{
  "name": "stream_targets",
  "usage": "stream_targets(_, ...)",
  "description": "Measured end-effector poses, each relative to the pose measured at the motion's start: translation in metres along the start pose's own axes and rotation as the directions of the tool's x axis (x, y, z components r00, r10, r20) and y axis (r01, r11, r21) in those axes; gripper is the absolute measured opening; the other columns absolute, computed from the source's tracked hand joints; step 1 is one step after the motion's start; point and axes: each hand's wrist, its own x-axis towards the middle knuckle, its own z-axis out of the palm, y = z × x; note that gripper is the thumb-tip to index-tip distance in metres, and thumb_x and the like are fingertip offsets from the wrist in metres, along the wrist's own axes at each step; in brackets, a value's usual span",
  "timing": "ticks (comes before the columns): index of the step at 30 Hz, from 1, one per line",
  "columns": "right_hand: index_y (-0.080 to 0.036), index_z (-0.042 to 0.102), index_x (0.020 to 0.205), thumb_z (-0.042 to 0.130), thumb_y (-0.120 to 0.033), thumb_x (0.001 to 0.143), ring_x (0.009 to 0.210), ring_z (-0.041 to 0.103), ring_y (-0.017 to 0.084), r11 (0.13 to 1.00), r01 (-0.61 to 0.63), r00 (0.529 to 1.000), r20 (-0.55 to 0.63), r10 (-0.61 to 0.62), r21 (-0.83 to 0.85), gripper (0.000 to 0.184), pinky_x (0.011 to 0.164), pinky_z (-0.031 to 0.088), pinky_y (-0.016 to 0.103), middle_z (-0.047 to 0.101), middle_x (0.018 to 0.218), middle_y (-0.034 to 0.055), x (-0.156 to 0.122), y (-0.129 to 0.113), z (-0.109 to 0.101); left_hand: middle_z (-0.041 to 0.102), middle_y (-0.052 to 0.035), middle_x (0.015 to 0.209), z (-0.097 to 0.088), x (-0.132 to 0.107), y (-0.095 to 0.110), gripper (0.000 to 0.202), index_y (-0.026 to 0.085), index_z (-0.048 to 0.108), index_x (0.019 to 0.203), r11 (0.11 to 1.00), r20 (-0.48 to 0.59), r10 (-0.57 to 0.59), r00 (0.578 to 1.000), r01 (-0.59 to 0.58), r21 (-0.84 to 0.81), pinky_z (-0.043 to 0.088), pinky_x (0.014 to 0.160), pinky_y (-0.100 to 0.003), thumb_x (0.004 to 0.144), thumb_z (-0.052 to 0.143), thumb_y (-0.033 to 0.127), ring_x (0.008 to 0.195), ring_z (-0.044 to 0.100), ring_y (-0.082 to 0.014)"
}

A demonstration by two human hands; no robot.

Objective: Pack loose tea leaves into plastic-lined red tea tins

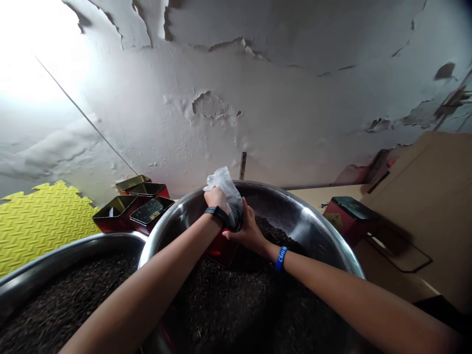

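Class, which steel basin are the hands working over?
The central basin: the left hand and right hand hold a plastic bag over it; the basin at left has none.

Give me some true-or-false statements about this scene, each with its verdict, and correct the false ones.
1. The left hand grips the top of a clear plastic bag. True.
2. The right hand wears a black watch band. False: it has a blue wristband; the black watch band is on the left wrist.
3. The bag is held inside a large stainless steel bowl of dark loose leaves. True.
4. The wall ahead is smooth and intact. False: its paint is blistered and peeling.
5. A second steel bowl of dark leaves stands to the left. True.
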Motion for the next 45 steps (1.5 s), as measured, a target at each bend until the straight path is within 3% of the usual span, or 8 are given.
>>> stream_targets(7, -0.021, -0.003, 0.139, 0.071, -0.048, 0.054, 0.128, 0.018, 0.026, 0.998, 0.004, 0.999, -0.038, -0.001, 0.062, 0.116, 0.104, 0.021, 0.043, 0.022, 0.132, 0.0145, 0.003, 0.002, -0.001, 0.035, 0.0032, 0.051, -0.007, -0.004, 0.016, 0.014, 0.018, 0.039, 0.064, 0.864, -0.05, -0.327, 0.944, 0.277, -0.421, 0.04, 0.05, -0.026, 0.068, 0.04, 0.005, 0.043, 0.039, -0.0093)
stream_targets(16, -0.018, 0.023, 0.127, 0.068, -0.053, 0.056, 0.121, 0.03, 0.024, 0.998, -0.069, 0.997, -0.033, 0.069, -0.003, 0.09, 0.103, 0.028, 0.038, 0.028, 0.127, 0.0126, -0.005, -0.013, -0.01, 0.037, 0.0046, 0.047, -0.012, -0.006, 0.013, 0.012, 0.017, 0.042, 0.062, 0.858, 0.011, -0.341, 0.94, 0.316, -0.405, 0.036, 0.043, -0.022, 0.071, 0.041, 0.009, 0.038, 0.037, -0.008)
stream_targets(31, -0.017, 0.056, 0.096, 0.056, -0.056, 0.069, 0.106, 0.04, 0.025, 0.85, 0.355, 0.934, 0.185, -0.305, -0.389, 0.048, 0.096, 0.029, 0.042, 0.052, 0.103, 0.0106, 0.008, -0.005, -0.034, 0.054, 0.0002, 0.06, -0.031, -0.002, -0.008, 0.011, 0.013, 0.054, 0.064, 0.96, 0.302, -0.006, 0.953, -0.079, 0.269, 0.035, 0.049, -0.019, 0.07, 0.051, 0.022, 0.053, 0.047, -0.0099)
stream_targets(37, -0.016, 0.059, 0.086, 0.049, -0.052, 0.078, 0.085, 0.05, 0.018, 0.827, 0.432, 0.884, 0.35, -0.31, -0.359, 0.038, 0.082, 0.035, 0.034, 0.058, 0.084, 0.0066, 0.014, -0.015, -0.042, 0.059, -0.0078, 0.088, -0.043, 0.004, 0.026, 0.058, 0.012, 0.043, 0.115, 0.873, 0.295, 0.126, 0.947, -0.247, 0.42, 0.043, 0.06, -0.024, 0.064, 0.064, 0.03, 0.07, 0.055, -0.0142)
stream_targets(39, -0.016, 0.059, 0.084, 0.047, -0.052, 0.079, 0.083, 0.05, 0.017, 0.826, 0.442, 0.876, 0.367, -0.314, -0.349, 0.038, 0.08, 0.033, 0.032, 0.059, 0.081, 0.0056, 0.013, -0.02, -0.042, 0.058, -0.0102, 0.098, -0.045, 0.001, 0.046, 0.057, 0.015, 0.041, 0.119, 0.778, 0.307, 0.324, 0.895, -0.437, 0.452, 0.044, 0.067, -0.026, 0.068, 0.062, 0.03, 0.079, 0.056, -0.0155)
stream_targets(41, -0.016, 0.06, 0.084, 0.048, -0.049, 0.08, 0.081, 0.051, 0.016, 0.824, 0.459, 0.862, 0.389, -0.324, -0.331, 0.035, 0.078, 0.033, 0.03, 0.06, 0.08, 0.0052, 0.011, -0.026, -0.042, 0.059, -0.008, 0.098, -0.044, -0.005, 0.062, 0.03, 0.018, 0.054, 0.104, 0.578, 0.446, 0.503, 0.74, -0.672, 0.462, 0.043, 0.074, -0.026, 0.076, 0.053, 0.026, 0.085, 0.055, -0.0152)
stream_targets(43, -0.015, 0.06, 0.081, 0.048, -0.043, 0.082, 0.078, 0.051, 0.015, 0.82, 0.47, 0.85, 0.417, -0.321, -0.326, 0.031, 0.074, 0.033, 0.028, 0.06, 0.076, 0.0053, 0.008, -0.032, -0.04, 0.063, -0.0054, 0.086, -0.039, -0.011, 0.07, 0.02, 0.019, 0.06, 0.092, 0.407, 0.622, 0.472, 0.625, -0.78, 0.475, 0.042, 0.073, -0.026, 0.081, 0.044, 0.021, 0.078, 0.057, -0.0142)
stream_targets(45, -0.015, 0.06, 0.076, 0.046, -0.038, 0.084, 0.074, 0.052, 0.014, 0.816, 0.477, 0.837, 0.452, -0.308, -0.327, 0.028, 0.07, 0.032, 0.026, 0.06, 0.072, 0.0053, 0.005, -0.038, -0.037, 0.064, -0.0048, 0.074, -0.031, -0.014, 0.07, 0.022, 0.018, 0.063, 0.085, 0.302, 0.734, 0.303, 0.608, -0.792, 0.531, 0.041, 0.067, -0.025, 0.08, 0.042, 0.015, 0.068, 0.057, -0.0147)
